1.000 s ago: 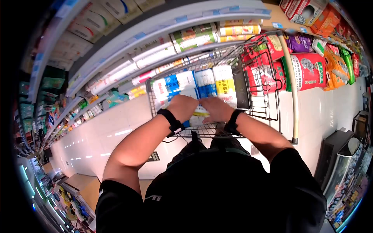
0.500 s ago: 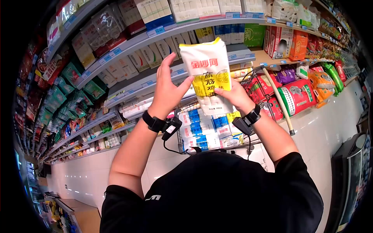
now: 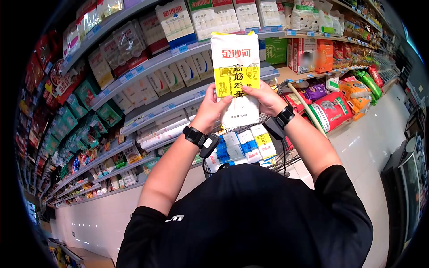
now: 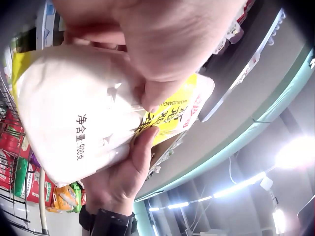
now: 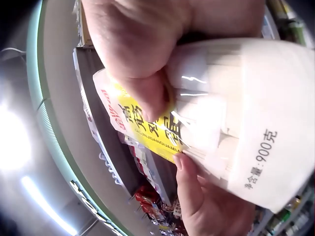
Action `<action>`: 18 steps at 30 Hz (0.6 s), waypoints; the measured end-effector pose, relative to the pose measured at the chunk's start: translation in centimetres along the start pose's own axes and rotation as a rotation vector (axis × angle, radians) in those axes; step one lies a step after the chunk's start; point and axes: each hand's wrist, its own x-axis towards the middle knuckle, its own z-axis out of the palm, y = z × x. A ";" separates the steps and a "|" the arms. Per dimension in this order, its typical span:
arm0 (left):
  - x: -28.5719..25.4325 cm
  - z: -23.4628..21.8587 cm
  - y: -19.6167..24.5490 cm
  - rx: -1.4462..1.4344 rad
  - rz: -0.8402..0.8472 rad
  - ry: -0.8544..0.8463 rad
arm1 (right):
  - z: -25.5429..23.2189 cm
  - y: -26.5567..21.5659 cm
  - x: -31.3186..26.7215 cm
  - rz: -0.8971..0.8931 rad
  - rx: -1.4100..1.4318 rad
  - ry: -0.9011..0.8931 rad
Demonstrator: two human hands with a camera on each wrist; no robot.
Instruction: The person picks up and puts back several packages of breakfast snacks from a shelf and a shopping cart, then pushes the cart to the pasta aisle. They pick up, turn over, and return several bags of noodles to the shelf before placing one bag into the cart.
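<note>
A white and yellow pack of dried noodles (image 3: 237,107) is held upright in front of the person, its printed front facing them. My left hand (image 3: 212,107) grips its left edge, thumb across the front. On the opposite edge my right hand (image 3: 267,99) grips it the same way. Through a clear window in the pack (image 4: 64,108), the left wrist view shows bundled noodles; the fingers behind are mostly hidden. In the right wrist view the two thumbs press the front near the yellow band, and "900" is printed on the white end of the pack (image 5: 280,128).
Below the hands stands a wire shopping cart with blue-and-white and yellow-and-white packs (image 3: 263,143) in it; its pale handle (image 3: 308,109) is at the right. Shelves (image 3: 178,51) of noodle packs run along the front and left. Large red rice bags (image 3: 333,109) lie beyond the cart.
Both hands were down in the cart. The noodle pack then appeared raised in the right hand with the left hand spread beside it; now the left hand grips it too, and it stands straighter.
</note>
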 end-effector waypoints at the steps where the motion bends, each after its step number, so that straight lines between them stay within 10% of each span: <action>1: -0.1 0.2 0.0 0.037 0.013 0.027 | 0.0 -0.2 0.0 0.017 -0.030 -0.016; 18: 1.8 -1.9 -3.8 -0.071 -0.120 0.120 | -3.3 1.8 1.7 0.094 -0.393 0.206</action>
